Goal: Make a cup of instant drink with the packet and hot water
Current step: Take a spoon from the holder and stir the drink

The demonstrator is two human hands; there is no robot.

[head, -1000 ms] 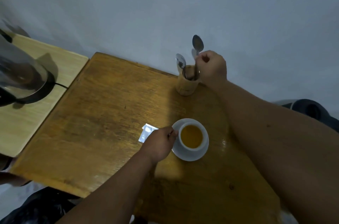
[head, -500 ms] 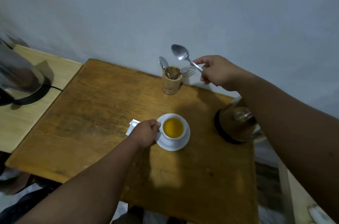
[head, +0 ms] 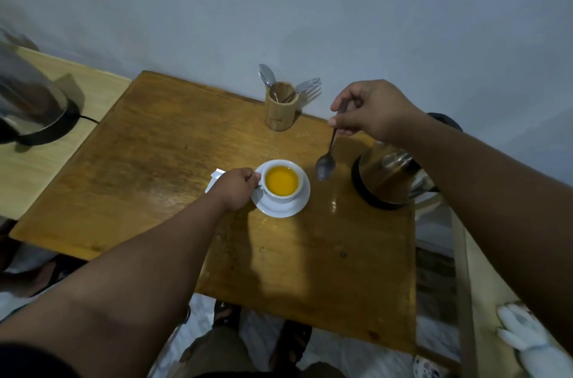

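A white cup (head: 267, 191) full of orange drink stands on a white saucer (head: 286, 209) in the middle of the wooden table (head: 148, 160). My left hand (head: 236, 188) grips the cup's handle on its left side. My right hand (head: 369, 112) holds a metal spoon (head: 326, 164) by the handle, bowl hanging down, just right of the cup and above the table. An opened white packet (head: 216, 178) lies on the table, half hidden behind my left hand. A steel kettle (head: 386, 179) sits on its black base at the table's right edge.
A bamboo holder (head: 280, 111) with spoons and a fork stands at the table's back edge by the wall. A second kettle (head: 28, 104) sits on a lighter side table (head: 46, 167) at left. My knees and feet show below the table's front edge.
My right hand lifted a spoon out of the bamboo holder and brought it down and forward to just right of the cup, turning its bowl downward. My left hand kept hold of the cup handle.
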